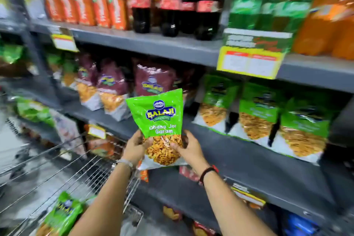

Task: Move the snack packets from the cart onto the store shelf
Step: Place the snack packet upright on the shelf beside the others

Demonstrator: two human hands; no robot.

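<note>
Both hands are gripping a green snack packet point(156, 120) at frame centre: left hand point(135, 147) and right hand point(188, 146) are pinching its lower corners, fingers curled around it. It is standing upright, long axis vertical, in front of a bare gap on the middle shelf point(220, 145), between maroon packets point(113, 86) and green packets point(258, 113). Another packet point(61, 212) is lying in the cart point(92, 168), lower left.

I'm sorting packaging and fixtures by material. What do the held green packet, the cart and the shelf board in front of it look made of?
Green packet: thin glossy plastic film, crinkled, with a clear window showing the snack. Cart: bare metal wire, shiny grid of thin rods. Shelf: probably painted sheet metal, matte grey; the blur leaves it open.
</note>
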